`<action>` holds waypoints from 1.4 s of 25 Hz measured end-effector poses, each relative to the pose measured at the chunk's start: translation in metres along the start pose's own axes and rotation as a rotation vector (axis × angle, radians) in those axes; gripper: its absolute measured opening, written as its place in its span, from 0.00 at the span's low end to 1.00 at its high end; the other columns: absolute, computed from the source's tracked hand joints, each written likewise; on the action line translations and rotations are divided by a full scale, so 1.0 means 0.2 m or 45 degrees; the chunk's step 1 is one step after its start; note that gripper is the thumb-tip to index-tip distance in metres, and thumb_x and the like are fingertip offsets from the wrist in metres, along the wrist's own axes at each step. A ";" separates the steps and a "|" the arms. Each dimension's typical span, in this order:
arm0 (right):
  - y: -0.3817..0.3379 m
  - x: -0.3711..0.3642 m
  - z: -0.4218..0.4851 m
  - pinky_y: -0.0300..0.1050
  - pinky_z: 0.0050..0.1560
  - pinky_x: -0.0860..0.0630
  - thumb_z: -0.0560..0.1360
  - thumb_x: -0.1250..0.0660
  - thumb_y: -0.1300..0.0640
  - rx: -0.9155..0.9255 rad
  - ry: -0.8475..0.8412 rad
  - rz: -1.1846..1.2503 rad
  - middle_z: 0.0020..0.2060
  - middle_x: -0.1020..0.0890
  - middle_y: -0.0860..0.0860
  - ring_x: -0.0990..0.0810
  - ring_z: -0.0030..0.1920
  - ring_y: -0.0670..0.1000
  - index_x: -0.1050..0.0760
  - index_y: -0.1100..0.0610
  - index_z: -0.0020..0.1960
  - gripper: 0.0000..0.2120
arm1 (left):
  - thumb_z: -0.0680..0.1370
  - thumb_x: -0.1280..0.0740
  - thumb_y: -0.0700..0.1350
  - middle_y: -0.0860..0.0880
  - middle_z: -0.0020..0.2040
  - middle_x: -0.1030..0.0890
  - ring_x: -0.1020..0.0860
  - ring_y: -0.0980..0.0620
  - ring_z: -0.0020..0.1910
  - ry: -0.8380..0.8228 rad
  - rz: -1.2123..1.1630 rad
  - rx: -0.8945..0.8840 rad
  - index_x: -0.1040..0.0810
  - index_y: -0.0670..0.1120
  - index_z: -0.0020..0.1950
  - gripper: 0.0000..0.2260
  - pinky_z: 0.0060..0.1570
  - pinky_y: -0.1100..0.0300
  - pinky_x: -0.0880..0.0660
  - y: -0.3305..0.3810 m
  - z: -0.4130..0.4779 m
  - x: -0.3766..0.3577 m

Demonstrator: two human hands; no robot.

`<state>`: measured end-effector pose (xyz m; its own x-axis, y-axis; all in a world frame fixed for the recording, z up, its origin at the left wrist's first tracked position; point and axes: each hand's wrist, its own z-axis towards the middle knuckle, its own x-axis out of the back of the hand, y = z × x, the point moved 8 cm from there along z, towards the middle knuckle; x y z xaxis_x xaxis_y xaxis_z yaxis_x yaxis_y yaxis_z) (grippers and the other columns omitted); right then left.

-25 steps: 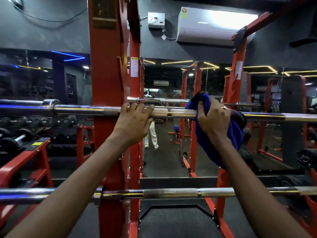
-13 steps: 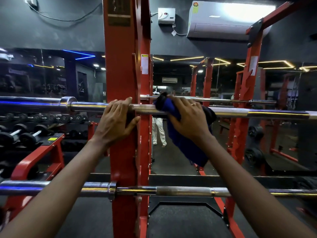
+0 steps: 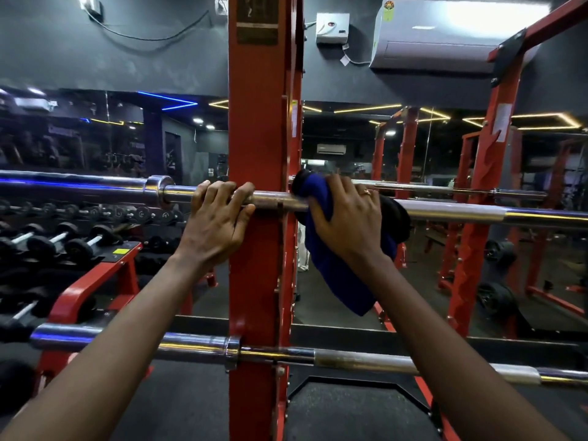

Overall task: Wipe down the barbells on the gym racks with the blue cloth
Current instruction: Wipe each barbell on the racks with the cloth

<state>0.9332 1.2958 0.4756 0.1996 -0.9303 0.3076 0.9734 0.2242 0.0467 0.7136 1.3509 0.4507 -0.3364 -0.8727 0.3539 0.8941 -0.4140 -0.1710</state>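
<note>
We have both hands up on the upper barbell point(image 3: 461, 214), which lies level across the red rack upright point(image 3: 254, 249) at about chest height. Our left hand point(image 3: 216, 227) is curled bare over the shaft just left of the upright, fingers closed over the top of the steel, steadying it. Our right hand point(image 3: 346, 218) is clamped around the blue cloth point(image 3: 337, 275), pressing it against the shaft just right of the upright; the loose end of the cloth hangs down below the bar.

We judge the bar to be heavy, rigid and smooth, likely slick where polished, so it should stay in its hooks rather than be lifted; a firm hold beside the upright is the sensible place to brace it. The cloth is soft and light, and wraps best when gripped fully around the shaft.

A second barbell point(image 3: 366, 358) sits lower on the same rack, beneath our forearms, touched by neither hand.
</note>
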 end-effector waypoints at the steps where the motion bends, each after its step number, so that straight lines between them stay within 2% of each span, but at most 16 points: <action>1: -0.01 -0.01 -0.01 0.56 0.61 0.28 0.79 0.38 0.43 0.060 -0.019 0.010 0.57 0.18 0.53 0.19 0.55 0.57 0.27 0.55 0.66 0.21 | 0.84 0.49 0.53 0.47 0.58 0.26 0.28 0.44 0.60 0.007 -0.020 0.026 0.28 0.48 0.69 0.18 0.70 0.47 0.40 -0.01 0.01 0.00; 3: 0.06 0.03 -0.03 0.55 0.61 0.28 0.79 0.38 0.44 0.091 0.022 0.047 0.57 0.18 0.54 0.19 0.55 0.57 0.27 0.56 0.67 0.22 | 0.85 0.50 0.53 0.47 0.54 0.25 0.27 0.45 0.55 0.011 -0.030 0.076 0.26 0.47 0.64 0.18 0.64 0.48 0.37 -0.04 0.04 0.01; 6: 0.29 0.11 -0.06 0.54 0.57 0.30 0.81 0.41 0.42 -0.140 0.199 0.027 0.49 0.18 0.54 0.20 0.47 0.58 0.25 0.56 0.59 0.19 | 0.85 0.50 0.52 0.48 0.49 0.24 0.27 0.46 0.49 0.022 0.017 0.062 0.25 0.47 0.59 0.16 0.57 0.50 0.35 -0.06 0.07 0.03; 9: 0.25 0.09 -0.04 0.53 0.56 0.32 0.80 0.40 0.42 -0.313 0.268 -0.014 0.46 0.19 0.52 0.21 0.46 0.57 0.25 0.55 0.53 0.16 | 0.84 0.49 0.52 0.48 0.49 0.24 0.28 0.47 0.49 0.050 0.005 0.111 0.25 0.47 0.57 0.15 0.56 0.52 0.37 -0.06 0.06 0.01; 13: -0.09 -0.07 -0.02 0.54 0.63 0.33 0.78 0.37 0.42 -0.076 0.143 0.079 0.54 0.19 0.49 0.22 0.55 0.55 0.26 0.51 0.65 0.20 | 0.84 0.47 0.50 0.47 0.48 0.24 0.29 0.46 0.49 0.117 -0.037 0.158 0.24 0.46 0.56 0.15 0.56 0.51 0.37 -0.05 0.06 0.01; 16: -0.09 -0.11 -0.06 0.55 0.69 0.36 0.77 0.34 0.45 0.013 0.216 0.156 0.62 0.21 0.51 0.24 0.63 0.55 0.30 0.53 0.72 0.26 | 0.85 0.48 0.51 0.47 0.49 0.24 0.28 0.45 0.50 0.114 -0.031 0.151 0.23 0.46 0.56 0.16 0.57 0.49 0.36 -0.06 0.05 0.01; 18: -0.02 -0.10 -0.12 0.59 0.77 0.41 0.77 0.33 0.47 -0.135 0.345 0.218 0.69 0.26 0.56 0.29 0.71 0.58 0.33 0.56 0.75 0.30 | 0.85 0.48 0.51 0.47 0.48 0.24 0.28 0.46 0.49 0.117 -0.061 0.149 0.23 0.46 0.56 0.16 0.57 0.50 0.36 -0.06 0.06 0.02; 21: 0.01 -0.10 -0.20 0.57 0.82 0.52 0.79 0.34 0.49 -0.467 0.486 0.302 0.79 0.39 0.61 0.44 0.81 0.61 0.40 0.62 0.80 0.35 | 0.85 0.47 0.51 0.48 0.48 0.24 0.28 0.46 0.49 0.133 -0.083 0.135 0.24 0.46 0.56 0.15 0.57 0.49 0.35 -0.06 0.05 0.01; 24: -0.04 -0.12 -0.24 0.56 0.83 0.52 0.82 0.36 0.53 -0.737 0.643 0.540 0.82 0.51 0.63 0.53 0.83 0.62 0.50 0.65 0.82 0.37 | 0.85 0.47 0.51 0.49 0.48 0.25 0.29 0.47 0.49 0.124 -0.122 0.115 0.24 0.47 0.56 0.14 0.56 0.50 0.35 -0.07 0.05 0.01; 25: -0.06 -0.13 -0.24 0.52 0.83 0.53 0.82 0.36 0.54 -0.813 0.697 0.633 0.82 0.54 0.64 0.54 0.83 0.62 0.52 0.66 0.82 0.37 | 0.85 0.47 0.51 0.49 0.48 0.25 0.29 0.47 0.49 0.113 -0.140 0.113 0.24 0.47 0.56 0.14 0.57 0.50 0.35 -0.07 0.04 0.01; 27: -0.14 -0.16 -0.25 0.35 0.80 0.57 0.83 0.37 0.55 -0.995 0.762 0.803 0.82 0.57 0.63 0.55 0.83 0.60 0.57 0.66 0.82 0.38 | 0.85 0.47 0.52 0.49 0.49 0.25 0.29 0.47 0.51 0.068 -0.185 0.106 0.25 0.47 0.57 0.14 0.59 0.50 0.35 -0.08 0.04 0.01; 28: -0.18 -0.19 -0.25 0.28 0.77 0.55 0.84 0.38 0.55 -1.099 0.779 0.923 0.82 0.54 0.62 0.52 0.83 0.58 0.57 0.65 0.82 0.37 | 0.85 0.48 0.52 0.49 0.50 0.24 0.28 0.47 0.52 0.033 -0.201 0.090 0.25 0.48 0.59 0.15 0.60 0.50 0.35 -0.08 0.04 0.02; 29: -0.20 -0.21 -0.25 0.25 0.74 0.48 0.85 0.39 0.55 -1.199 0.805 1.074 0.82 0.46 0.61 0.44 0.82 0.56 0.53 0.64 0.83 0.34 | 0.85 0.48 0.53 0.49 0.52 0.24 0.27 0.47 0.54 -0.015 -0.213 0.064 0.25 0.48 0.61 0.15 0.62 0.50 0.36 -0.08 0.04 0.02; 31: -0.21 -0.26 -0.26 0.28 0.64 0.31 0.85 0.40 0.56 -1.377 0.915 1.350 0.71 0.25 0.54 0.25 0.69 0.50 0.40 0.62 0.79 0.25 | 0.83 0.46 0.53 0.47 0.60 0.22 0.26 0.45 0.61 -0.142 -0.242 -0.015 0.27 0.47 0.69 0.19 0.67 0.50 0.37 -0.09 0.04 0.02; 33: -0.18 -0.29 -0.28 0.26 0.52 0.26 0.86 0.40 0.55 -1.520 0.927 1.504 0.59 0.20 0.49 0.20 0.54 0.43 0.31 0.61 0.72 0.18 | 0.82 0.45 0.53 0.46 0.67 0.24 0.28 0.46 0.67 -0.245 -0.218 -0.093 0.31 0.47 0.75 0.23 0.72 0.50 0.40 -0.14 0.02 0.04; 35: -0.16 -0.29 -0.30 0.28 0.50 0.25 0.85 0.40 0.50 -1.617 0.741 1.548 0.55 0.20 0.52 0.18 0.49 0.43 0.28 0.62 0.68 0.18 | 0.81 0.46 0.53 0.46 0.68 0.24 0.28 0.46 0.68 -0.254 -0.102 -0.143 0.33 0.47 0.77 0.25 0.72 0.48 0.40 -0.23 0.00 0.09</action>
<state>0.8974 1.3253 0.3996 0.5091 -0.4759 -0.7172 -0.2836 0.6940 -0.6618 0.6674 1.3543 0.4648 -0.3300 -0.7720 0.5433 0.8245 -0.5159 -0.2322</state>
